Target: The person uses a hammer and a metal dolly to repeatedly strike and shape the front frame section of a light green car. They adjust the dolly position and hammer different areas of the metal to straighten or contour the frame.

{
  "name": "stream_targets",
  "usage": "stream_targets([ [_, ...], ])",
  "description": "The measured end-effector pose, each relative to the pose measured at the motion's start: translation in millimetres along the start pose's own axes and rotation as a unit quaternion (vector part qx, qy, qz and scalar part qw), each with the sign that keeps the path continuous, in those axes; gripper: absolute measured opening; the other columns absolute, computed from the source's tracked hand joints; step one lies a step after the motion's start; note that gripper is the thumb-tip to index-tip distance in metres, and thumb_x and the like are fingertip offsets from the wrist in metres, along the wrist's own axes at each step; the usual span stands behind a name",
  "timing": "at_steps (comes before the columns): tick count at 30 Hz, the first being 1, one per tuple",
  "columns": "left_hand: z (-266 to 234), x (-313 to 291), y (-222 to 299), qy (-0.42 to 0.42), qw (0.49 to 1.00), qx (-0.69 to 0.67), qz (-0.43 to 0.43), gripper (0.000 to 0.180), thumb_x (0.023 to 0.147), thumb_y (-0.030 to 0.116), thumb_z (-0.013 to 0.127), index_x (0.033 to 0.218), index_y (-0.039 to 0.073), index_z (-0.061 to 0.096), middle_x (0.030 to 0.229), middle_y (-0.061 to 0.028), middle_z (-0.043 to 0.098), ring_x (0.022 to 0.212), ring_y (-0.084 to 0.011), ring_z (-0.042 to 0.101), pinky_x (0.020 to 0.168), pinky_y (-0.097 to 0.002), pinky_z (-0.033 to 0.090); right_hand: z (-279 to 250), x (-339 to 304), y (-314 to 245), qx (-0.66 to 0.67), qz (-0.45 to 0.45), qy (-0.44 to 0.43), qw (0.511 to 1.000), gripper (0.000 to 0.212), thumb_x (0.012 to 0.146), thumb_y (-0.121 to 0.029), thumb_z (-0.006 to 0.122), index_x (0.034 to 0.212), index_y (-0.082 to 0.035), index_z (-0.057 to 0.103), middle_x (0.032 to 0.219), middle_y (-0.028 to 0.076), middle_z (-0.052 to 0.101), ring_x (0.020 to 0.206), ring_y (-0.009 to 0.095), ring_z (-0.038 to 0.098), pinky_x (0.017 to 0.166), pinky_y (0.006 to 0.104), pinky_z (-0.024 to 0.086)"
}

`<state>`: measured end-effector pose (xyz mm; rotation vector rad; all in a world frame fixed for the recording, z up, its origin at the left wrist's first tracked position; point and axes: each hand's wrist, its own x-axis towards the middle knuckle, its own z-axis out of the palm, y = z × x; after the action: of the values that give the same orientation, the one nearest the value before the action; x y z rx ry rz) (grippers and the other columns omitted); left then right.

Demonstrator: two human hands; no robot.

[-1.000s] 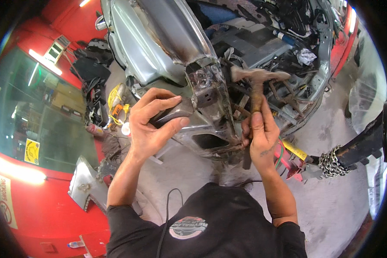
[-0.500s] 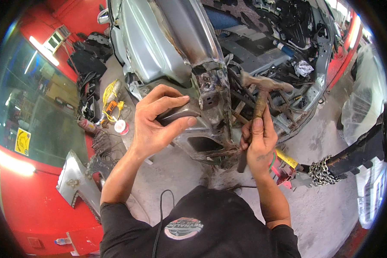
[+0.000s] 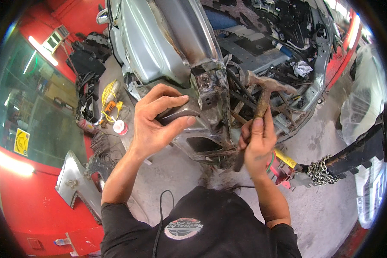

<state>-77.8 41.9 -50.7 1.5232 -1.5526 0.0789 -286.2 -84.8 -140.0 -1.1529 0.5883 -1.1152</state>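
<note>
My left hand [image 3: 152,129] grips a smooth dark metal block, like a body dolly [image 3: 176,113], between thumb and fingers. The dolly rests at the front end of the bare-metal car body [image 3: 159,56], next to a rusty bracket with holes [image 3: 209,96]. To the right, my right hand [image 3: 259,146] is closed round the worn wooden handle of a hammer [image 3: 268,84]. Its rusty head is raised over the car's open front end, apart from the dolly. The handle's lower end sticks out below my fist.
A loose silver fender [image 3: 69,180] leans at the left, near a yellow cable [image 3: 110,92] and a spool [image 3: 120,127]. On the right, a chain [image 3: 321,170] wraps a black beam [image 3: 361,146]. Crumpled paper [image 3: 302,69] lies in the engine bay.
The hammer head has shifted slightly to the right, with my right hand tilting a little. My left hand and the dolly stay in place.
</note>
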Motion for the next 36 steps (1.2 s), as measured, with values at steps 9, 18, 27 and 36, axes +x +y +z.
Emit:
stream_targets([
  [9,1.7,0.8,-1.7,0.008,1.000,-0.003,0.008,0.040,0.073,0.015,0.092,0.105,-0.003,0.077,0.101,-0.0129,0.070,0.092,-0.0231,0.069,0.079,-0.0316,0.053,-15.9,2.6,8.1,-0.151,-0.006,-0.140,0.979,0.054,0.111,-0.028,0.054,0.155,0.003,0.047,0.081,0.000,0.059,0.068,0.009,0.053,0.063,0.0256,0.046],
  [18,2.7,2.0,-1.3,0.007,1.000,0.015,0.013,0.040,0.074,0.016,0.091,0.106,-0.003,0.077,0.101,-0.0130,0.069,0.091,-0.0235,0.069,0.078,-0.0317,0.053,-1.9,4.5,10.0,-0.126,0.013,-0.177,0.976,0.056,0.111,-0.028,0.056,0.156,0.003,0.045,0.085,0.004,0.063,0.071,0.011,0.055,0.066,0.0277,0.047],
  [27,7.1,4.9,1.0,0.009,1.000,0.019,0.013,0.040,0.073,0.015,0.092,0.106,-0.003,0.077,0.101,-0.0133,0.070,0.091,-0.0235,0.069,0.079,-0.0312,0.053,7.8,-4.6,18.5,-0.081,-0.005,-0.110,0.991,0.056,0.111,-0.026,0.054,0.158,0.002,0.042,0.075,-0.002,0.055,0.061,0.008,0.049,0.055,0.0256,0.041],
  [36,6.9,-0.8,2.9,0.034,0.999,0.023,-0.005,0.041,0.074,0.015,0.092,0.106,-0.005,0.076,0.101,-0.0135,0.071,0.089,-0.0217,0.069,0.078,-0.0304,0.053,-7.2,14.0,5.7,-0.039,0.040,-0.109,0.992,0.055,0.112,-0.029,0.053,0.157,0.001,0.045,0.079,0.001,0.060,0.065,0.008,0.053,0.057,0.0248,0.044],
])
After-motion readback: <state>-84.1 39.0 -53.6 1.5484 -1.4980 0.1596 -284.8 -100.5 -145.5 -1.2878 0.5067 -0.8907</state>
